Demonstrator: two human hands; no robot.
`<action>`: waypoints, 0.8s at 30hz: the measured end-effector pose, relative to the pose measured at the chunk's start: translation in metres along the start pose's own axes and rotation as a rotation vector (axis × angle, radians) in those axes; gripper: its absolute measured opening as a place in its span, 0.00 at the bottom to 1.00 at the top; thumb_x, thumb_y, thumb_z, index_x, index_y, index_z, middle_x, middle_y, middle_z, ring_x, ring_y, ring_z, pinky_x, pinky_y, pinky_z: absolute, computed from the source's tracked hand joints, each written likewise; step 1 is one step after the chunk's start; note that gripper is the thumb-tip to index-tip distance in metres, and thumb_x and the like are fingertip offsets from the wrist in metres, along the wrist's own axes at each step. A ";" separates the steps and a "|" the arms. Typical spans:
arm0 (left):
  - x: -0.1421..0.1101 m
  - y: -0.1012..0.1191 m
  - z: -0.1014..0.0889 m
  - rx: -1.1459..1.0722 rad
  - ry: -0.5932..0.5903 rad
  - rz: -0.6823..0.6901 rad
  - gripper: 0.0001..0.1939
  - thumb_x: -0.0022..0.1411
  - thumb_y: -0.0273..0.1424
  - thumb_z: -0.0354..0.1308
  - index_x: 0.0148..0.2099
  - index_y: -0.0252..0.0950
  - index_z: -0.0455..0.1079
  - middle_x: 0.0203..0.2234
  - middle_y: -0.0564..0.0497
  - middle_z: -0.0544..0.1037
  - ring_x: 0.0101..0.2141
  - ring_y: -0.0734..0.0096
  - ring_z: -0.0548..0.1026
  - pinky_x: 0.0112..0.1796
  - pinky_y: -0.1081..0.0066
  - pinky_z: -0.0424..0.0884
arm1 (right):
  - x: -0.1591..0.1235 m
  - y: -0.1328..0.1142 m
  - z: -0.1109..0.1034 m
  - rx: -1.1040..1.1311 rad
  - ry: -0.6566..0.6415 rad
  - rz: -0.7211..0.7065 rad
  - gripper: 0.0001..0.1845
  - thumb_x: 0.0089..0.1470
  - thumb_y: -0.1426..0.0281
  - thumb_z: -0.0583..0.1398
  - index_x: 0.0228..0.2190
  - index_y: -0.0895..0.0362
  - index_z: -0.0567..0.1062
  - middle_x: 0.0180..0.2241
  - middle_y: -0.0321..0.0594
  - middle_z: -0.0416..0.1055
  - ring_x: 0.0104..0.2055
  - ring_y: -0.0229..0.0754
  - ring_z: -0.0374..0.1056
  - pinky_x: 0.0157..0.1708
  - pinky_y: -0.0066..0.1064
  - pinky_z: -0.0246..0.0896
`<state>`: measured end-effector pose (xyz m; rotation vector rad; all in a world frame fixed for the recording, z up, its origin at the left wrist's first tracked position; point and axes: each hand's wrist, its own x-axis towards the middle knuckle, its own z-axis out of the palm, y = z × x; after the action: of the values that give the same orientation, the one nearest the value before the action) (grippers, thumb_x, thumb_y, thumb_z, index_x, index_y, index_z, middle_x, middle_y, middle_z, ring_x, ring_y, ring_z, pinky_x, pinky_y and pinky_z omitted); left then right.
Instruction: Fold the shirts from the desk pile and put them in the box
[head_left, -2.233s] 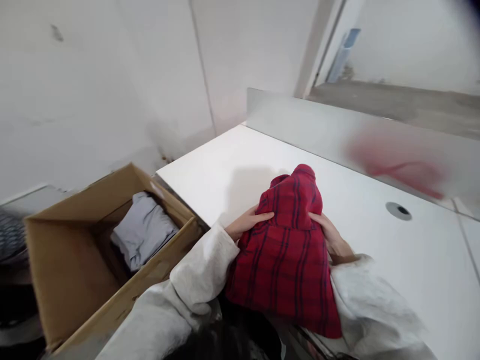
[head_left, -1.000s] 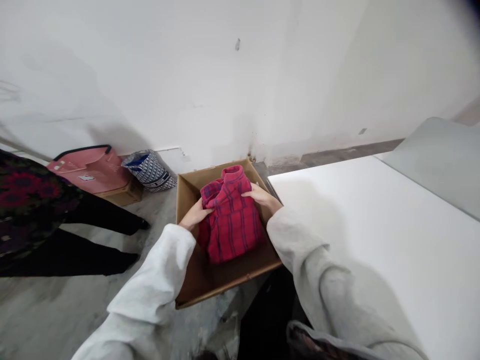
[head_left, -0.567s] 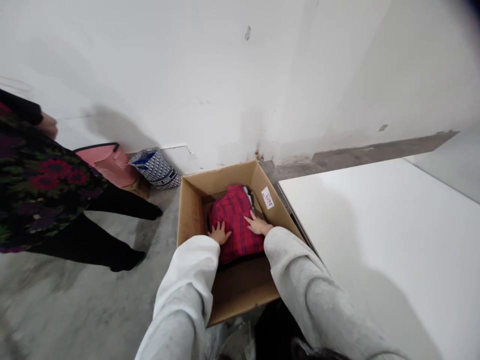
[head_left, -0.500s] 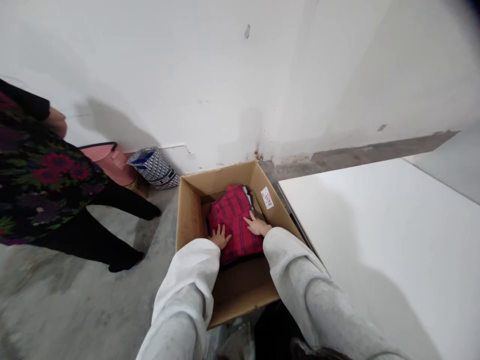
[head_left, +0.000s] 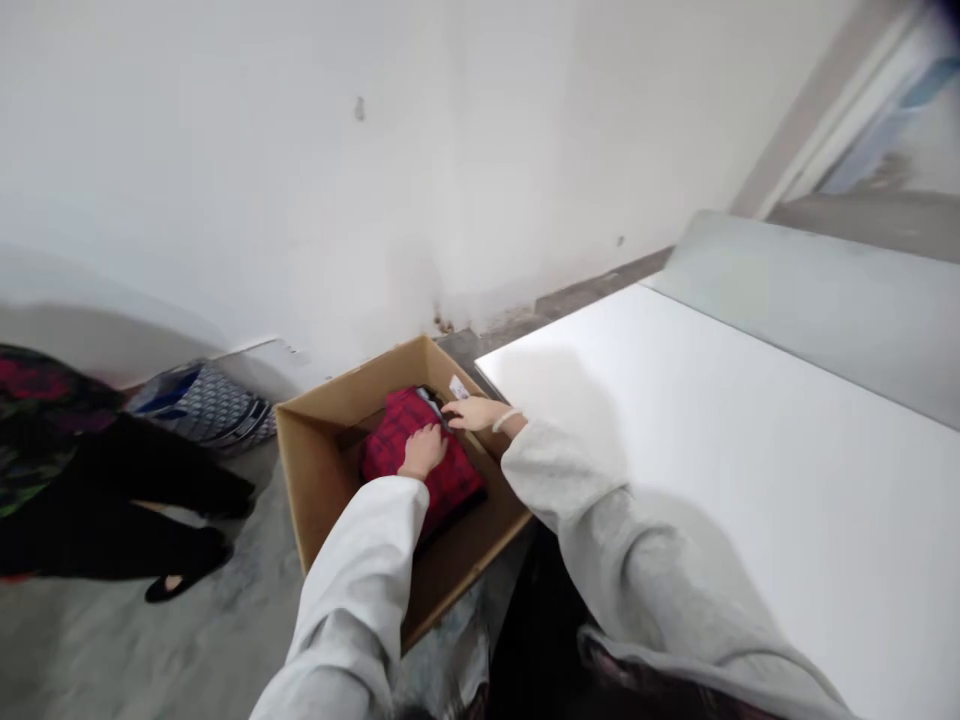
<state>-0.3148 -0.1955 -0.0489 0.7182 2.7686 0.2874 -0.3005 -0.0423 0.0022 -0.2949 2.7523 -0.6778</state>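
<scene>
A folded red plaid garment [head_left: 457,485] with dark stripes lies on top of a stack in an open cardboard box [head_left: 311,490]. Along the far right edge of the stack shows a strip of grey and dark cloth [head_left: 429,397]. My left hand [head_left: 424,450] rests on the plaid cloth, fingers bent slightly and laid over it. By that edge, my right hand [head_left: 478,412] reaches in from the right with its fingers extended and thumb apart, its fingertips near the cloth. A pale band circles the right wrist.
A white tabletop [head_left: 712,430] borders the box on the right. To the left stands a person in black trousers [head_left: 150,480], beside a patterned bag [head_left: 210,405] on the concrete floor. A white wall [head_left: 300,200] rises behind. A label [head_left: 458,387] is inside the box.
The view has swung right, so the box appears farther left. My left hand has moved across the garment toward its right side, while my right hand has shifted off the middle to the far edge.
</scene>
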 end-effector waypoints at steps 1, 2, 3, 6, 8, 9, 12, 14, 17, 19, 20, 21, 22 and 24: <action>-0.001 0.019 -0.014 -0.014 0.025 0.089 0.20 0.65 0.35 0.44 0.54 0.34 0.65 0.51 0.35 0.72 0.52 0.50 0.70 0.50 0.54 0.63 | -0.019 0.003 -0.013 0.016 0.048 -0.006 0.21 0.56 0.70 0.57 0.52 0.56 0.70 0.51 0.44 0.70 0.52 0.46 0.67 0.52 0.33 0.58; -0.005 0.038 -0.027 -0.030 0.049 0.178 0.19 0.65 0.35 0.43 0.53 0.34 0.66 0.48 0.37 0.74 0.50 0.52 0.71 0.48 0.56 0.65 | -0.041 0.007 -0.024 0.034 0.108 -0.012 0.21 0.56 0.69 0.57 0.52 0.56 0.70 0.49 0.43 0.71 0.50 0.46 0.68 0.50 0.33 0.59; -0.011 0.058 -0.038 -0.049 0.069 0.266 0.18 0.66 0.36 0.42 0.51 0.35 0.66 0.46 0.39 0.75 0.48 0.54 0.72 0.47 0.59 0.66 | -0.065 0.012 -0.032 0.059 0.184 -0.015 0.20 0.57 0.68 0.56 0.51 0.55 0.70 0.48 0.43 0.73 0.48 0.45 0.69 0.48 0.33 0.60; -0.043 0.113 -0.062 -0.106 0.088 0.519 0.16 0.67 0.38 0.42 0.48 0.39 0.67 0.42 0.45 0.77 0.45 0.60 0.74 0.45 0.64 0.67 | -0.149 0.035 -0.039 0.159 0.492 0.035 0.19 0.58 0.66 0.54 0.50 0.54 0.71 0.43 0.42 0.75 0.41 0.43 0.72 0.43 0.33 0.62; -0.068 0.146 -0.067 -0.165 0.054 0.693 0.15 0.67 0.39 0.42 0.46 0.41 0.67 0.41 0.50 0.77 0.43 0.65 0.75 0.44 0.68 0.68 | -0.207 0.058 -0.031 0.249 0.687 0.157 0.17 0.57 0.68 0.54 0.47 0.55 0.73 0.38 0.41 0.76 0.36 0.40 0.72 0.40 0.31 0.63; -0.080 0.161 -0.067 -0.206 0.020 0.782 0.15 0.67 0.39 0.42 0.44 0.41 0.68 0.41 0.51 0.77 0.42 0.66 0.75 0.43 0.70 0.68 | -0.236 0.070 -0.024 0.298 0.770 0.238 0.15 0.56 0.70 0.54 0.45 0.55 0.74 0.36 0.40 0.76 0.34 0.39 0.72 0.39 0.30 0.64; -0.111 0.202 -0.060 -0.296 -0.110 1.010 0.13 0.66 0.38 0.44 0.40 0.40 0.69 0.38 0.51 0.77 0.38 0.67 0.75 0.40 0.70 0.69 | -0.325 0.110 0.003 0.438 1.010 0.519 0.13 0.52 0.73 0.55 0.39 0.57 0.75 0.31 0.38 0.76 0.29 0.36 0.72 0.36 0.28 0.64; -0.127 0.228 -0.051 -0.268 -0.173 1.114 0.13 0.65 0.37 0.45 0.39 0.40 0.69 0.37 0.51 0.77 0.37 0.67 0.74 0.39 0.70 0.68 | -0.384 0.133 0.023 0.474 1.147 0.691 0.13 0.51 0.75 0.54 0.38 0.57 0.75 0.29 0.37 0.76 0.28 0.34 0.71 0.35 0.26 0.64; -0.143 0.269 -0.035 -0.222 -0.221 1.233 0.12 0.64 0.34 0.45 0.37 0.39 0.69 0.34 0.52 0.77 0.35 0.67 0.74 0.38 0.69 0.67 | -0.470 0.152 0.054 0.462 1.302 0.898 0.15 0.50 0.76 0.52 0.38 0.59 0.73 0.29 0.39 0.76 0.29 0.34 0.71 0.34 0.26 0.65; -0.153 0.297 -0.021 -0.233 -0.253 1.285 0.11 0.64 0.33 0.46 0.35 0.39 0.69 0.32 0.53 0.77 0.34 0.68 0.73 0.37 0.69 0.66 | -0.525 0.156 0.074 0.428 1.399 1.035 0.16 0.50 0.75 0.51 0.39 0.59 0.73 0.30 0.40 0.76 0.30 0.35 0.71 0.35 0.27 0.65; -0.158 0.311 -0.013 -0.243 -0.273 1.306 0.11 0.63 0.33 0.47 0.34 0.39 0.69 0.31 0.53 0.77 0.33 0.68 0.73 0.37 0.69 0.66 | -0.552 0.155 0.085 0.404 1.444 1.105 0.16 0.50 0.75 0.51 0.39 0.59 0.73 0.31 0.41 0.76 0.31 0.36 0.71 0.35 0.29 0.65; -0.163 0.324 -0.004 -0.253 -0.294 1.326 0.11 0.63 0.33 0.47 0.34 0.39 0.69 0.31 0.53 0.77 0.33 0.69 0.73 0.37 0.70 0.66 | -0.578 0.154 0.096 0.375 1.486 1.175 0.16 0.49 0.74 0.51 0.40 0.59 0.73 0.32 0.42 0.76 0.32 0.37 0.71 0.36 0.30 0.65; -0.169 0.337 0.005 -0.260 -0.316 1.348 0.11 0.63 0.33 0.47 0.34 0.39 0.69 0.31 0.53 0.77 0.33 0.69 0.73 0.37 0.70 0.66 | -0.604 0.151 0.106 0.342 1.522 1.247 0.16 0.49 0.73 0.52 0.40 0.59 0.73 0.33 0.43 0.76 0.33 0.39 0.70 0.37 0.31 0.64; -0.182 0.360 0.026 -0.275 -0.358 1.384 0.11 0.63 0.33 0.47 0.34 0.39 0.69 0.31 0.53 0.77 0.33 0.69 0.73 0.37 0.71 0.66 | -0.655 0.143 0.128 0.270 1.579 1.386 0.16 0.48 0.72 0.53 0.38 0.59 0.74 0.34 0.45 0.76 0.36 0.41 0.69 0.39 0.34 0.63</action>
<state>0.0074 0.0256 0.0555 2.1748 1.4399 0.6556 0.3368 0.2011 -0.0246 2.8862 2.5830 -0.8903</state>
